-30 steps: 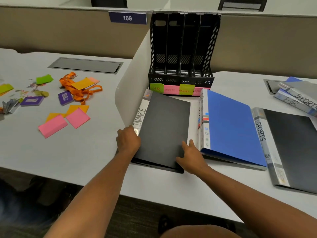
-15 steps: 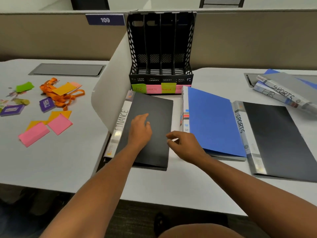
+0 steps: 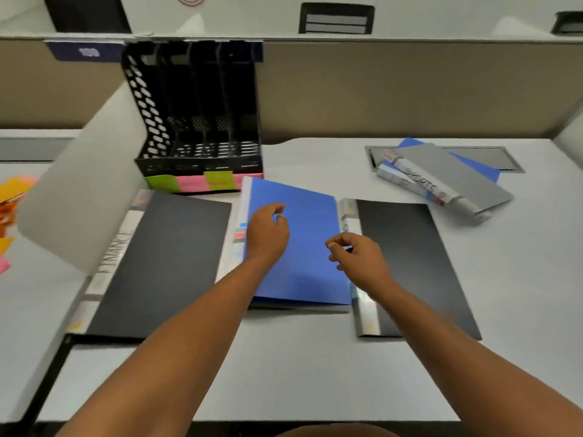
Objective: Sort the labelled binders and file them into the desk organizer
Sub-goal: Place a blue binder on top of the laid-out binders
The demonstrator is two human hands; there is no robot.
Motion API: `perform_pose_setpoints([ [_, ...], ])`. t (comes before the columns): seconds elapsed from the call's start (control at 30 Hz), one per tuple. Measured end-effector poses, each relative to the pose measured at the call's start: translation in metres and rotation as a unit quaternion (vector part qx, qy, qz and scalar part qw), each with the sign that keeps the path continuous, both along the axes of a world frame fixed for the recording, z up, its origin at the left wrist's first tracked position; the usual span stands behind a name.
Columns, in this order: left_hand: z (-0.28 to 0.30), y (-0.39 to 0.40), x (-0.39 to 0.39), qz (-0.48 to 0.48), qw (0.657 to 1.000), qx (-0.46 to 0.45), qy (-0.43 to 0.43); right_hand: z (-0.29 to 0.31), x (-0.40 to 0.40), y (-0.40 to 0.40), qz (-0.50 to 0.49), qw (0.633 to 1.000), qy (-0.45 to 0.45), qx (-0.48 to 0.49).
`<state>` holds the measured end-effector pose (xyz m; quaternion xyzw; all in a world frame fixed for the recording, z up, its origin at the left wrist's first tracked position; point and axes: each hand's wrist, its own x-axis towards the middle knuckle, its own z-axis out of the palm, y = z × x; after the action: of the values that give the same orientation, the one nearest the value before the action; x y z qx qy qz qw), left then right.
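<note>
Both hands have been shifted from the black FINANCE binder (image 3: pixel 157 263), at nine o'clock, to the flat blue plastic binder (image 3: pixel 303 247); left hand (image 3: pixel 268 231) and right hand (image 3: pixel 359 257) are held loosely curled, gripping nothing.

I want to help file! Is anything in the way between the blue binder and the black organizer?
Nothing visible blocks it. The blue binder lies flat just in front of the black organizer, whose slots look empty.

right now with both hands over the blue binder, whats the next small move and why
Probably close both hands on the blue binder and lift it. The left hand is by its spine and the right hand at its right edge, both open and holding nothing. Its label is too blurred to read, so check it before choosing a slot in the empty organizer.
</note>
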<state>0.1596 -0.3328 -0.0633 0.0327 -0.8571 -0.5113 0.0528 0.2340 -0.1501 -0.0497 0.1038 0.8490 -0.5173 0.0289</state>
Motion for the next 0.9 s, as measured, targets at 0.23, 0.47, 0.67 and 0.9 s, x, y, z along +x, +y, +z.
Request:
perform_pose_setpoints([
  [0.23,-0.004,0.108,-0.021,-0.046,0.998,0.032,-0.009,0.009,-0.027,0.101,-0.097,0.994,0.041,0.006],
  [0.47,-0.003,0.184,-0.044,-0.081,0.996,0.040,-0.025,-0.008,-0.066,0.192,-0.289,0.940,0.066,-0.171],
  [0.67,-0.015,0.214,-0.057,-0.085,0.994,0.019,-0.061,-0.028,-0.087,0.257,-0.516,0.779,0.023,-0.356],
  [0.9,-0.028,0.210,-0.048,-0.083,0.990,0.038,-0.110,-0.026,-0.099,0.275,-0.504,0.730,-0.006,-0.461],
])
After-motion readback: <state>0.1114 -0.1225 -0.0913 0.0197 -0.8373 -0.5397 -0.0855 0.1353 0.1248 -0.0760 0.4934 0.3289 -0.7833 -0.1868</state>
